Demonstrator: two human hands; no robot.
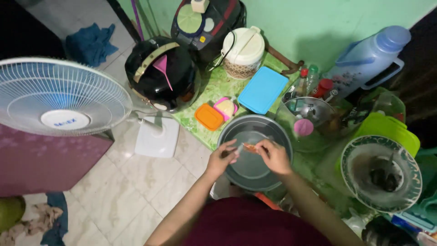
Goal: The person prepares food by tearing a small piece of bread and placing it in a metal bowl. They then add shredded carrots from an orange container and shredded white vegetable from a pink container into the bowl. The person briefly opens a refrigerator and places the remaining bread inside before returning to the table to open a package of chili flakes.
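Low in the middle of the frame, we see both hands meet over the grey metal bowl point(253, 150). A small orange packet point(249, 147) lies stretched between them, its long axis running left to right. The left hand point(221, 157) pinches its left end and the right hand point(274, 157) pinches its right end, fingers closed on it. Both hands are equally near. An orange lidded box point(209, 116) sits up-left of the bowl.
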